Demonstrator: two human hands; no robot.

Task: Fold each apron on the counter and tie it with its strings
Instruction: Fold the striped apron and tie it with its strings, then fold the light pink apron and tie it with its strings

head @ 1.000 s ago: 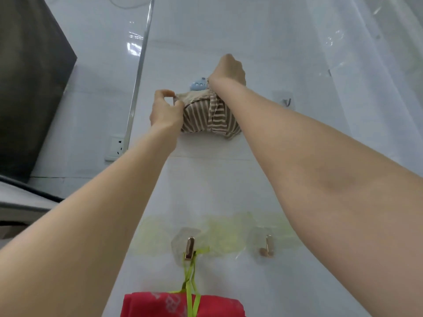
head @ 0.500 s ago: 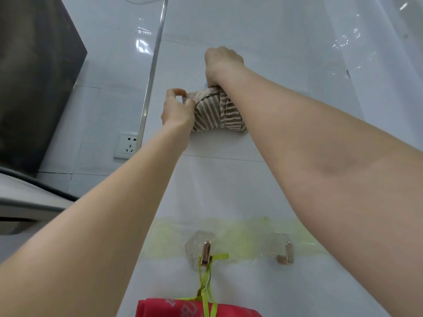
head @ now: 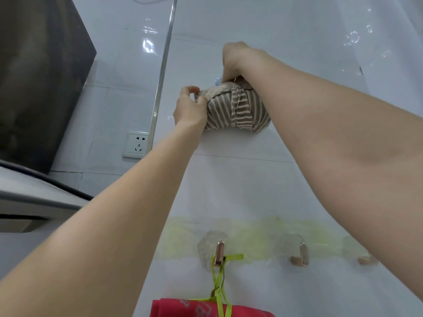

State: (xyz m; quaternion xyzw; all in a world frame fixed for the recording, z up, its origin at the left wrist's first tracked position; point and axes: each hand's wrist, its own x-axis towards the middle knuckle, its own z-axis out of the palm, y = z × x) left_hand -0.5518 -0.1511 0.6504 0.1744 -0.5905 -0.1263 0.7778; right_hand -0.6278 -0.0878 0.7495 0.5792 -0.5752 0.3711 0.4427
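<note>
A brown-and-cream striped apron (head: 238,110), folded into a bundle and wrapped with its own strap, is held high against the white tiled wall. My left hand (head: 190,106) pinches the bundle's upper left corner. My right hand (head: 233,60) grips the top of the bundle beside a small blue hook (head: 218,81); its fingertips are hidden behind the cloth. Lower down, a red apron bundle (head: 196,308) hangs by its lime-green strings (head: 219,282) from a metal hook (head: 219,252).
Two more metal hooks (head: 302,253) sit to the right on a yellowish strip. A wall socket (head: 137,145) and a vertical metal trim (head: 162,72) are at the left. A dark cabinet (head: 39,76) fills the upper left.
The view shifted slightly, so the bundle and hooks sit differently in the frame. My right hand stays at the top of the striped bundle; the blue hook shows again beside it.
</note>
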